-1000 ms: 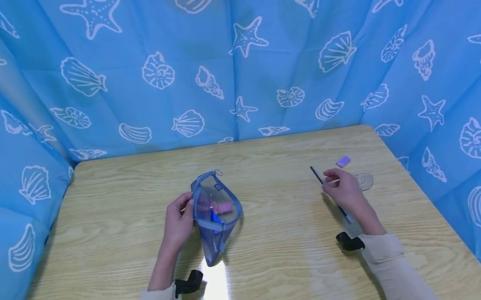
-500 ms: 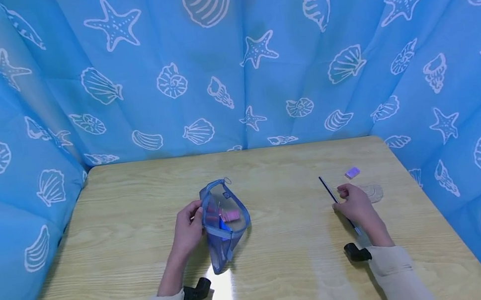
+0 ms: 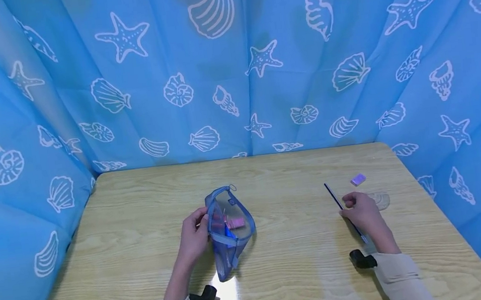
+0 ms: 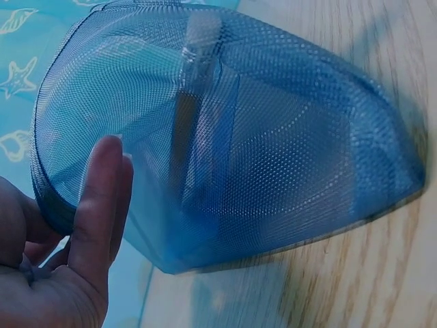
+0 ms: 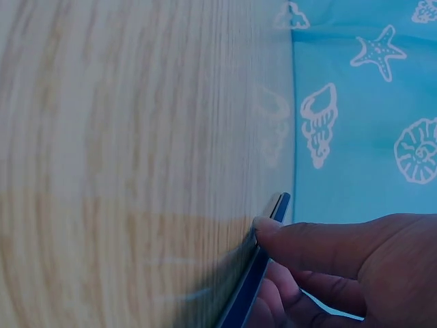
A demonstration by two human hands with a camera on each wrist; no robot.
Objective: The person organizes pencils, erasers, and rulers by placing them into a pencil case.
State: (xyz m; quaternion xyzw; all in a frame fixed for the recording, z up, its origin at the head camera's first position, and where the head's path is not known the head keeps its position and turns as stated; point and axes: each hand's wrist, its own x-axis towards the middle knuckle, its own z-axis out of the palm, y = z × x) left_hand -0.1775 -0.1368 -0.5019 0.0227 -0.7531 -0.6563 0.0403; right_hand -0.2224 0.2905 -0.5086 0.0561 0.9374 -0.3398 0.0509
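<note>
- Left hand [image 3: 194,234]: thumb and fingers pinch the rim of the blue mesh pouch [image 3: 226,254] on its left side; in the left wrist view two fingers extend along the outer mesh.
- Pouch: immediately right of the left hand, on the left half of the desk [image 3: 300,268], apart from the far edge; its mouth gapes, with a pink item [image 3: 235,223] and a blue item [image 3: 230,236] visible inside.
- Right hand [image 3: 363,212]: grasping a dark rod [image 3: 333,195] between thumb and fingers, on the right part of the desk.
- Rod: slim and straight, along the left side of the right hand; one end points toward the far edge, the other extends back beside the wrist. Whether it touches the desk cannot be told.
- Purple block [image 3: 358,179]: beyond the right hand, toward the far right corner, apart from the fingers.
- Clear protractor [image 3: 383,201]: just right of the right hand, which partly covers it, near the desk's right edge.
- Blue curtain [image 3: 214,83], shell-patterned: behind the far edge.
</note>
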